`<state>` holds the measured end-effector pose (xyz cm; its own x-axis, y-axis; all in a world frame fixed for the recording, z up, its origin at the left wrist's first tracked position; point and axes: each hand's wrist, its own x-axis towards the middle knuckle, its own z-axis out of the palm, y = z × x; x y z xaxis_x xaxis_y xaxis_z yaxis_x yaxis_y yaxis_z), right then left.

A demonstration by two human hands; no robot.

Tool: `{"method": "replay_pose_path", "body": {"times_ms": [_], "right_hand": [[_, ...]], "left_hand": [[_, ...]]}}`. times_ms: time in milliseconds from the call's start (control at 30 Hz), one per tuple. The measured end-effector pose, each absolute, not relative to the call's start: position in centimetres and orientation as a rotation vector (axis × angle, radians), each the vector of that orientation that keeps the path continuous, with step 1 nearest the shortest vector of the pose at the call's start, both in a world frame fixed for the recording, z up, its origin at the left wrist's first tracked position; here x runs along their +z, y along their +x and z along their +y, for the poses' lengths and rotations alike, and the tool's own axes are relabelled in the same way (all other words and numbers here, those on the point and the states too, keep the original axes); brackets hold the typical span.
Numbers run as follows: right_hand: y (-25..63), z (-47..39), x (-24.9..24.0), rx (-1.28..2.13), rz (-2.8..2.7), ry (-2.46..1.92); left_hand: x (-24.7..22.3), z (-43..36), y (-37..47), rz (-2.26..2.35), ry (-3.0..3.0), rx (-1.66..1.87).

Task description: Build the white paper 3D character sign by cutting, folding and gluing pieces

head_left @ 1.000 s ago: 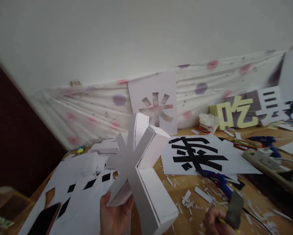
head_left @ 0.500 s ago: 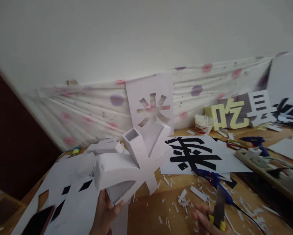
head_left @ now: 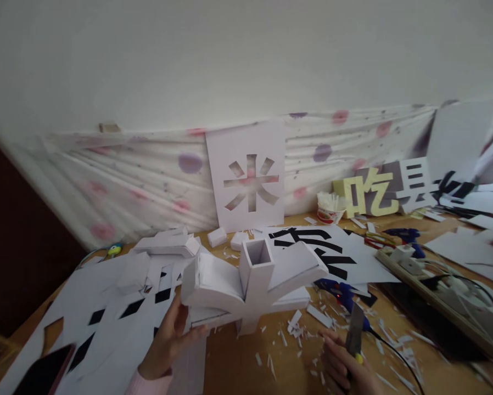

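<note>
A white foam-board character (head_left: 257, 293), built as a hollow box with several arms, is tilted above the front of the table. My left hand (head_left: 170, 334) grips its lower left arm, thumb in front. Low on the right, my right hand (head_left: 341, 362) is closed round a utility knife (head_left: 354, 329), whose wide blade points up and whose yellow handle is mostly covered by the fingers. The knife is apart from the foam-board character. Just behind the knife lies a blue glue gun (head_left: 339, 293) with a small red light and a black cord.
White offcuts (head_left: 296, 323) litter the wood. A stencil board (head_left: 250, 175) leans on the curtained wall. Printed paper (head_left: 370, 269), a power strip (head_left: 411, 269), a scrap-filled cup (head_left: 331, 208) and finished letters (head_left: 372, 192) stand right. Cut sheets (head_left: 118, 307) and a phone (head_left: 44, 373) lie left.
My left hand has turned the foam-board character, so one open box end now faces up. It sits lower and further right. My right hand still holds the knife; the view has shifted slightly.
</note>
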<state>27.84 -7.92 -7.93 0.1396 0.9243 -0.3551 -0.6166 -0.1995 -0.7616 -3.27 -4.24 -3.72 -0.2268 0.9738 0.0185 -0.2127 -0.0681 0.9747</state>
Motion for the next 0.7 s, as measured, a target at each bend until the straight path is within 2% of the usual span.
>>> {"method": "replay_pose_path", "body": {"times_ms": [133, 400, 600, 700], "right_hand": [[27.9, -8.1, -7.4, 1.424, -0.450, -1.031], [27.6, -8.5, -6.7, 1.288, -0.457, -1.167], [27.6, -7.8, -7.0, 1.397, -0.401, -1.003], [27.8, -7.8, -6.4, 1.242, -0.440, -1.024]], "left_hand": [[-2.6, -4.2, -3.0, 1.214, 1.041, 1.436], [-3.6, -4.0, -3.9, 1.150, 1.001, 1.422], [-4.5, -3.6, -2.0, 1.179, 0.957, 1.515], [-4.8, -3.5, -1.0, 1.226, 0.969, 1.520]]}}
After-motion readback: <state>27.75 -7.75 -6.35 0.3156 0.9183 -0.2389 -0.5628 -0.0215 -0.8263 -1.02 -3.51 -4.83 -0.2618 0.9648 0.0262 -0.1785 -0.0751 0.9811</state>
